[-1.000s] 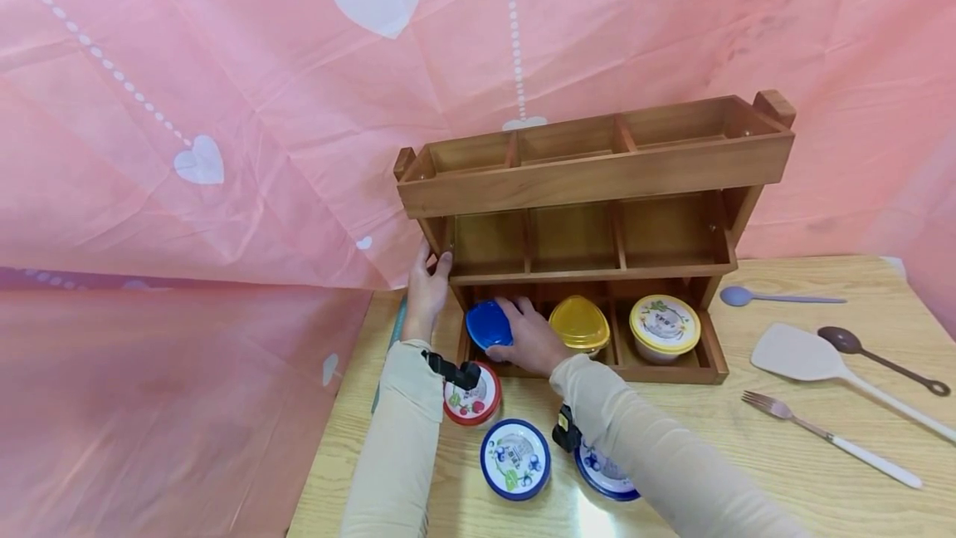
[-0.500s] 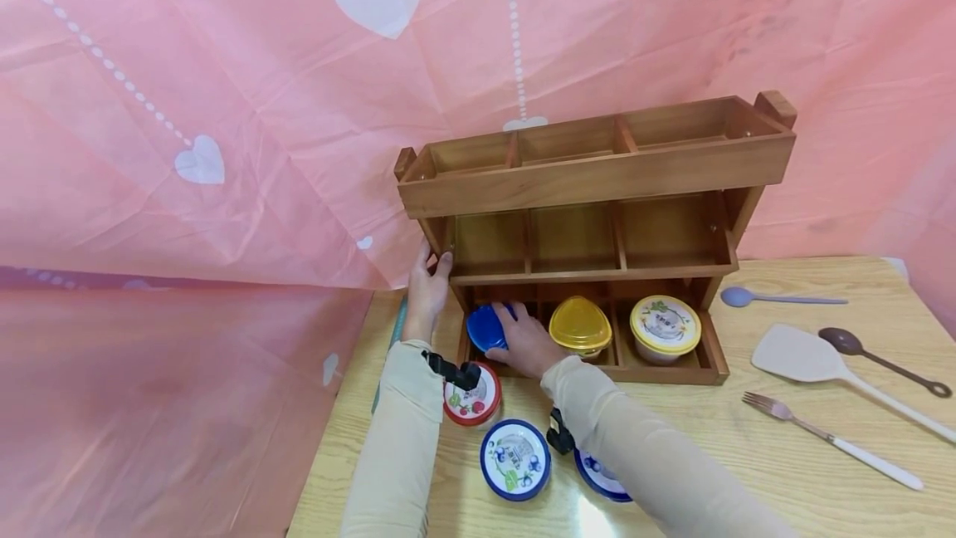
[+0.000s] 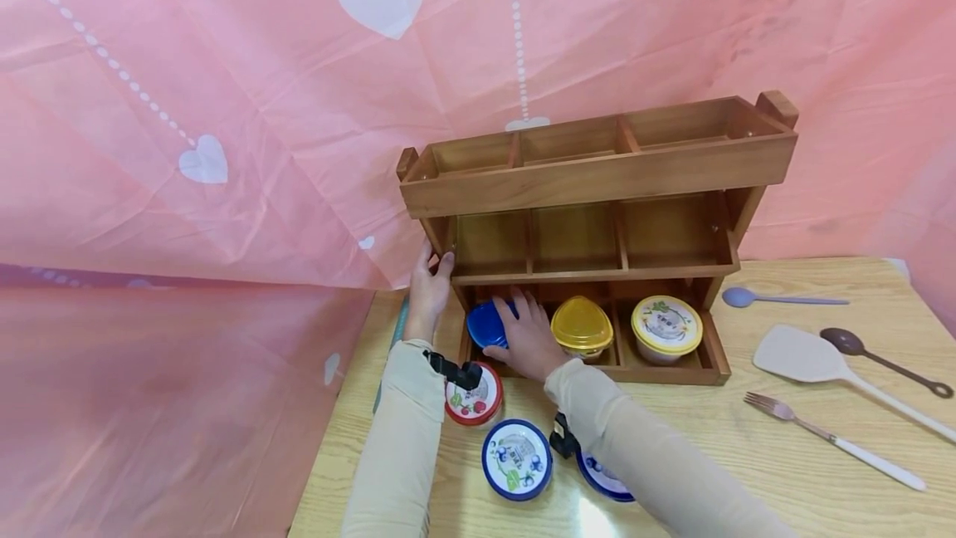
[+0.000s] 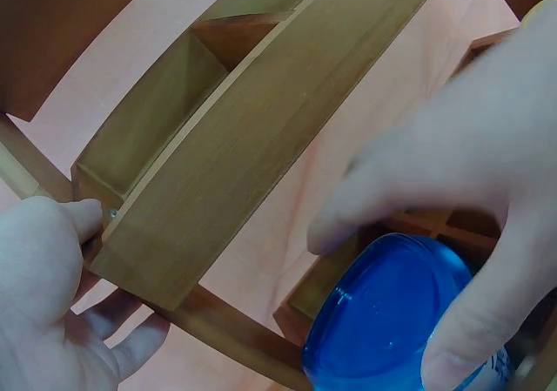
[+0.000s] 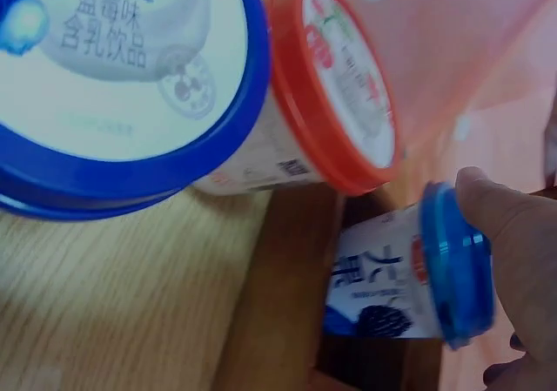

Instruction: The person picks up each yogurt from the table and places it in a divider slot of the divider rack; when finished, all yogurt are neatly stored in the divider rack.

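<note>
My left hand (image 3: 429, 295) grips the left side post of a three-tier wooden rack (image 3: 597, 181), thumb in front and fingers behind. In the bottom tier's left compartment stands a tub with a translucent blue lid (image 3: 486, 325); dark berries are printed on its side (image 5: 383, 278). My right hand (image 3: 529, 343) arches over this tub with its fingers spread. Its thumb touches or nearly touches the lid's edge, and a finger stands off the lid in the left wrist view. The middle compartment holds a tub with a yellow three-cornered lid (image 3: 581, 324), the right one a round yellow-lidded tub (image 3: 667, 325).
On the wooden table (image 3: 717, 455), before the rack, stand a red-lidded tub (image 3: 478, 405) and two blue-lidded tubs, one (image 3: 517, 460) partly beside my right sleeve. At right lie a lilac spoon (image 3: 739, 296), a white spatula (image 3: 799, 354), a brown spoon (image 3: 844, 341) and a fork (image 3: 836, 442).
My right hand's fingers have slid off the blue lid toward the right and straightened. The blue-lidded tub stays in its compartment. My left hand keeps its hold on the rack.
</note>
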### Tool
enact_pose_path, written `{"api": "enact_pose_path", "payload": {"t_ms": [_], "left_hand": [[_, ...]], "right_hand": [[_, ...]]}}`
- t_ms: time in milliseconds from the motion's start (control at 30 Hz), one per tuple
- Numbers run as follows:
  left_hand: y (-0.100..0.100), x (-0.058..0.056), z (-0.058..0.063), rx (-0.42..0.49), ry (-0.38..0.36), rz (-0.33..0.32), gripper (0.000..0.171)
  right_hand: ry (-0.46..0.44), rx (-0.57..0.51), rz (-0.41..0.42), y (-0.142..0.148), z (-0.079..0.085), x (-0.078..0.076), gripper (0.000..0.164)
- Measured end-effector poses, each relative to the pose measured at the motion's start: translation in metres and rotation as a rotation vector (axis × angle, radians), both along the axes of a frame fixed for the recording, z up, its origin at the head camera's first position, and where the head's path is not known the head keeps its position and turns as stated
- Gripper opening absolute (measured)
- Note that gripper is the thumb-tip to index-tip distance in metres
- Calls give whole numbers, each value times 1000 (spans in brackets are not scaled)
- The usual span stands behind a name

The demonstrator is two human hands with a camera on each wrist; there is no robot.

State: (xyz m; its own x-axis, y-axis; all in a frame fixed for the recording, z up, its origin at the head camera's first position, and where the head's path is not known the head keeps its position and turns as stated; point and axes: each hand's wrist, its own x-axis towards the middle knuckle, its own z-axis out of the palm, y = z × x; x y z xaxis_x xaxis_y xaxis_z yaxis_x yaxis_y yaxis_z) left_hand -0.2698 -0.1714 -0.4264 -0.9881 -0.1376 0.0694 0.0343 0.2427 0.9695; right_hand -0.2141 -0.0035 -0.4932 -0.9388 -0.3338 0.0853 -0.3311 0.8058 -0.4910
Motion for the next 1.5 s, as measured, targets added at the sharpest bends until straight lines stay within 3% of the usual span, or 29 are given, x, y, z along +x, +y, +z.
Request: {"api": "enact_pose_path", "payload": {"t_ms": [400, 733, 1000, 1200, 1500], "left_hand": [[0, -3, -1, -5, 19, 2, 54], [0, -2, -1, 0, 32, 5, 53], [-2, 0, 0, -13, 7, 15, 55], [-2, 1, 0, -26, -10, 21, 54], [1, 0, 1, -31, -19, 21, 54]], "right_hand": [[66, -134, 90, 34, 38, 37, 82], [66, -186, 81, 93, 54, 71, 82], [137, -190, 74, 136, 50, 92, 80], [139, -191, 34, 161, 46, 108, 80], [90, -253, 26, 173, 4, 130, 97]]}}
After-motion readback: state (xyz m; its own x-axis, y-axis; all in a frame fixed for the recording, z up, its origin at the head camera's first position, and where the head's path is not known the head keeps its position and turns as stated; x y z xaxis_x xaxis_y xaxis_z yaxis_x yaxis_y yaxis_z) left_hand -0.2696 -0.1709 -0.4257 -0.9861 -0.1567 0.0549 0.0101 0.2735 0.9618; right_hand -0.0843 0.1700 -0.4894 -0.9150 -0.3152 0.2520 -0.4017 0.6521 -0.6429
